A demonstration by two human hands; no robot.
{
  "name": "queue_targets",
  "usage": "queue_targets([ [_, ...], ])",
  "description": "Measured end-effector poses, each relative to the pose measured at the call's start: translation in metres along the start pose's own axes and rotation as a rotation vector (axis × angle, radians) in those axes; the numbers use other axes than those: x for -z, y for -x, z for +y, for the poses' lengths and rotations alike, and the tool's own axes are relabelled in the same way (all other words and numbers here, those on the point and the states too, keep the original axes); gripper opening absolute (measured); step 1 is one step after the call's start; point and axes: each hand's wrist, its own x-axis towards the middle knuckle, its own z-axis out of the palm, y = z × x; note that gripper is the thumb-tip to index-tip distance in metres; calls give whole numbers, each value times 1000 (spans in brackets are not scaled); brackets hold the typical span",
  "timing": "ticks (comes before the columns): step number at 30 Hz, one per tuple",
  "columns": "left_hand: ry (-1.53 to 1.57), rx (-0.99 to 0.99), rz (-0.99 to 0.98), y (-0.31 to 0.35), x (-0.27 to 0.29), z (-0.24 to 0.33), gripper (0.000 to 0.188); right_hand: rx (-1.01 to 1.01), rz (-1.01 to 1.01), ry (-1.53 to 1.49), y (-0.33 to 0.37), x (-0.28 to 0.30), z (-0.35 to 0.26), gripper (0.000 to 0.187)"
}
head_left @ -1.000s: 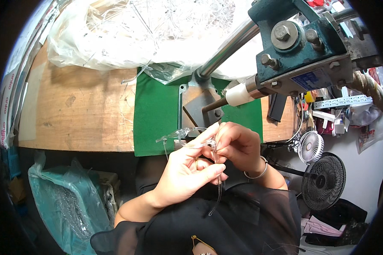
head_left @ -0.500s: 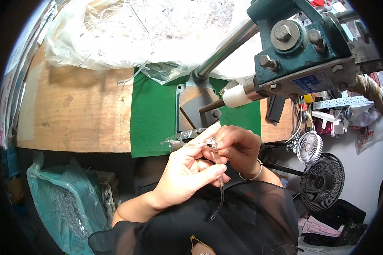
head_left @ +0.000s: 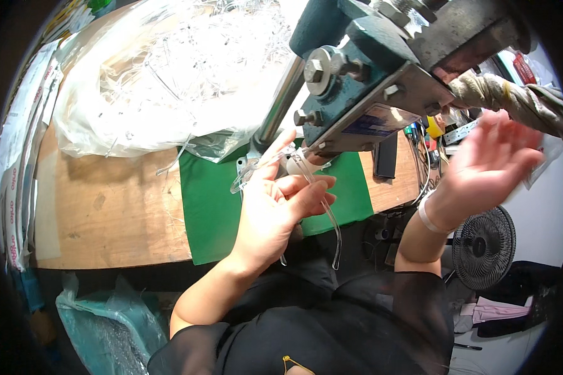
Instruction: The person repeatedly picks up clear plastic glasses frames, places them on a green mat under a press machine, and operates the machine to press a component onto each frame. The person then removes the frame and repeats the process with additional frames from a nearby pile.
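My left hand (head_left: 264,215) is closed around a clear plastic eyeglass frame (head_left: 337,240). One temple arm hangs down past my fingers to the right. The frame's front is up under the head of a dark green bench press (head_left: 363,81), near its white collar (head_left: 297,164). My fingers and the press head partly hide the frame there. Off to the right, my right hand (head_left: 491,162) is raised, empty and blurred by motion, with its fingers stretched out. Just above it is the press's cloth-wrapped lever (head_left: 513,94); whether they touch I cannot tell.
A large clear plastic bag (head_left: 94,134) full of transparent eyeglass parts lies across the back of the wooden table (head_left: 106,212). Green cloth (head_left: 209,219) lies beneath the press. A black phone (head_left: 385,159) and cables sit at right, above a fan (head_left: 483,247). A teal plastic-lined bin (head_left: 106,331) stands lower left.
My right hand has let go of the eyeglass frame and swung up and right toward the lever. My left hand has carried the frame forward, under the press head. The view has shifted.
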Motion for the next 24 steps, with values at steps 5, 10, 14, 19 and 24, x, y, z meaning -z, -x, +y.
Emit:
queue_targets([
  [5,33,-12,41,-3,0,-6,47,-166,-117,-74,-24,-39,-31,55],
  [10,89,5,32,-7,0,-8,62,-90,-405,-93,16,-25,-42,38],
  [14,68,-30,76,-9,-10,-17,31,-52,-328,-23,33,-23,-49,38],
  [19,-5,-78,86,-10,-11,-15,34,89,-283,-6,47,-28,-32,40],
  [24,-140,-333,58,12,9,-17,67,-203,-41,-34,-7,-34,-41,55],
])
